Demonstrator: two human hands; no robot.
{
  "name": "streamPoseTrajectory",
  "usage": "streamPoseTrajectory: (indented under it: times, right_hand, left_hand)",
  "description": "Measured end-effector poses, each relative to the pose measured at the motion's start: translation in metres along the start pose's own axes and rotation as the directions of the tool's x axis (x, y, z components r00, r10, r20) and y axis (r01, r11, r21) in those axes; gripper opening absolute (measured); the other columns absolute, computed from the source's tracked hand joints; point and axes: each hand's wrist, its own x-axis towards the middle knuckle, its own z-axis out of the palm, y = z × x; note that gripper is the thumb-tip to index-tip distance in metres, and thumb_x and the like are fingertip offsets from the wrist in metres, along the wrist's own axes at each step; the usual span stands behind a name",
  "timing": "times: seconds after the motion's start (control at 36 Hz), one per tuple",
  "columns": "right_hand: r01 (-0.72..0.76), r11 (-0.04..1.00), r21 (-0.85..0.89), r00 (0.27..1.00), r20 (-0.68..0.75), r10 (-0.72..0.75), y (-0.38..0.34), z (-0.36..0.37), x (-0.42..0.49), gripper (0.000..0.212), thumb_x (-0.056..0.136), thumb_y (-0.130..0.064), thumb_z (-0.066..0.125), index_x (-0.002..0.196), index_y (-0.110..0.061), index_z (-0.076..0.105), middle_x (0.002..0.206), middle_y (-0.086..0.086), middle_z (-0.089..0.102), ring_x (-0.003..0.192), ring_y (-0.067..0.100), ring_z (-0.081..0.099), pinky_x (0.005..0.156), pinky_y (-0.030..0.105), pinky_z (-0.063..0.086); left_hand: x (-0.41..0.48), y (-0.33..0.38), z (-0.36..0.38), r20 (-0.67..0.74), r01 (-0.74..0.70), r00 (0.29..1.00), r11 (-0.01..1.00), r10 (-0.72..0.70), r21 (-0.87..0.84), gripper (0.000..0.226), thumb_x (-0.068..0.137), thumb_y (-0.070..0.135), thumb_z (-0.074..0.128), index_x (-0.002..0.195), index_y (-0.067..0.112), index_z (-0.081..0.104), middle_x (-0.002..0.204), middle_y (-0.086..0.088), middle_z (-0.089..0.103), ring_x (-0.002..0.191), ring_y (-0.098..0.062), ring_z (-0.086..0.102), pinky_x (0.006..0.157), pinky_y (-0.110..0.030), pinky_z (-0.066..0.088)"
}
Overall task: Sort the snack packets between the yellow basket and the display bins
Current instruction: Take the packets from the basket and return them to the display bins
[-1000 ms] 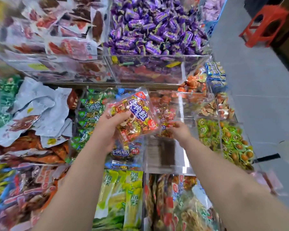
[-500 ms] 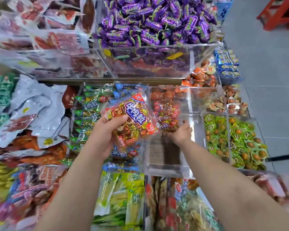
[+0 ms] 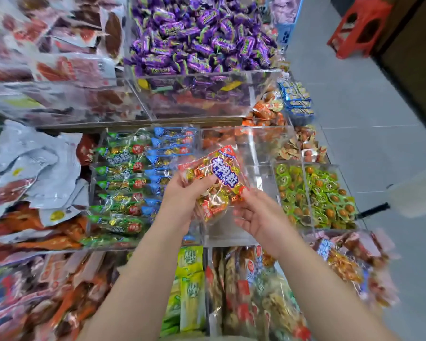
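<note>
A clear packet point(image 3: 218, 183) of red-and-gold sweets is held above a clear bin point(image 3: 228, 233) in a shop display. Its long axis runs near to far, red header pointing away toward the purple sweets point(image 3: 199, 40). The left hand point(image 3: 185, 195) grips its left side, thumb across the front. The right hand point(image 3: 258, 215) meets the lower right corner, fingers loosely curled; whether it grips cannot be told. Green packets point(image 3: 118, 183) fill the bin just left. A grey tiled floor point(image 3: 367, 119) and red stool point(image 3: 359, 25) lie right.
</note>
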Motion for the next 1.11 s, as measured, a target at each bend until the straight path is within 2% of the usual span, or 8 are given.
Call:
streamPoseTrajectory:
  times: [0.17,0.39,0.47,0.64,0.83,0.92,1.0,1.11]
  right_hand:
    - [0.109,0.988,-0.110,0.986,-0.112,-0.121,-0.003,-0.001,-0.010,0.014,0.079,-0.008,0.070,0.080,-0.014,0.057,0.082,0.003,0.068,0.078,0.017,0.066,0.082,0.035,0.052]
    - [0.195,0.979,0.056,0.964,-0.194,-0.181,-0.031,-0.028,0.012,0.026,0.083,0.002,0.062,0.096,-0.017,0.052,0.070,-0.005,0.065,0.065,0.009,0.064,0.067,0.023,0.057]
    - [0.187,0.972,-0.141,0.937,-0.272,-0.220,-0.032,-0.046,0.030,0.026,0.084,0.003,0.062,0.104,-0.011,0.053,0.082,0.000,0.061,0.078,0.013,0.061,0.074,0.025,0.055]
    - [0.083,0.751,-0.655,0.956,-0.161,-0.246,-0.012,-0.053,0.075,0.024,0.078,0.006,0.068,0.094,-0.004,0.054,0.075,0.002,0.058,0.066,0.012,0.051,0.048,0.006,0.039]
    - [0.055,0.554,-0.831,0.928,-0.162,-0.334,0.028,-0.037,0.123,0.037,0.078,-0.001,0.071,0.066,-0.021,0.041,0.067,-0.004,0.051,0.064,0.016,0.048,0.046,0.009,0.033]
    - [-0.018,0.547,-0.837,0.926,-0.221,-0.307,0.038,-0.039,0.133,0.033,0.073,-0.006,0.077,0.086,-0.017,0.049,0.093,0.006,0.059,0.080,0.019,0.057,0.062,0.021,0.045]
    - [-0.072,0.715,-0.695,0.920,-0.324,-0.222,0.046,-0.046,0.139,0.074,0.066,-0.003,0.083,0.126,-0.010,0.039,0.121,0.011,0.056,0.101,0.020,0.059,0.089,0.033,0.049]
    - [-0.208,0.676,-0.707,0.900,-0.409,-0.152,0.052,-0.056,0.146,0.090,0.061,-0.015,0.088,0.130,-0.012,0.031,0.136,0.012,0.047,0.121,0.028,0.050,0.096,0.035,0.042]
  left_hand:
    - [-0.002,-0.007,0.000,0.006,-0.044,0.999,0.996,0.044,0.073,0.062,0.045,0.029,0.093,0.099,0.019,0.064,0.091,-0.005,0.076,0.083,-0.025,0.073,0.062,-0.037,0.058]
    - [-0.005,0.007,-0.024,-0.210,-0.057,0.975,0.992,0.079,0.109,0.039,0.065,0.052,0.078,0.099,0.035,0.068,0.104,0.001,0.073,0.096,-0.028,0.069,0.076,-0.060,0.055]
    - [-0.004,0.012,-0.034,-0.276,-0.110,0.953,0.991,0.126,0.072,0.004,0.084,0.025,0.072,0.085,0.027,0.069,0.092,-0.001,0.075,0.091,-0.029,0.071,0.080,-0.062,0.054]
    - [-0.001,0.017,-0.042,-0.315,-0.103,0.944,0.995,0.100,0.008,0.009,0.087,0.021,0.070,0.093,0.020,0.063,0.099,-0.012,0.073,0.090,-0.035,0.070,0.070,-0.057,0.057]
    - [0.003,0.010,-0.050,-0.312,-0.110,0.942,0.993,0.120,0.051,0.009,0.084,0.024,0.072,0.087,0.025,0.063,0.089,-0.003,0.075,0.081,-0.027,0.073,0.064,-0.059,0.056]
    - [0.003,0.008,-0.050,-0.307,-0.112,0.944,0.992,0.123,0.053,0.009,0.084,0.023,0.072,0.088,0.024,0.064,0.089,-0.004,0.075,0.084,-0.028,0.073,0.064,-0.053,0.058]
    - [0.002,0.006,-0.049,-0.279,-0.120,0.952,0.991,0.130,0.053,0.009,0.085,0.023,0.072,0.082,0.031,0.068,0.090,-0.002,0.076,0.086,-0.026,0.073,0.068,-0.051,0.058]
    - [0.002,0.005,-0.048,-0.257,-0.123,0.957,0.991,0.132,0.051,0.012,0.085,0.021,0.071,0.087,0.032,0.066,0.094,0.000,0.075,0.090,-0.025,0.072,0.069,-0.050,0.058]
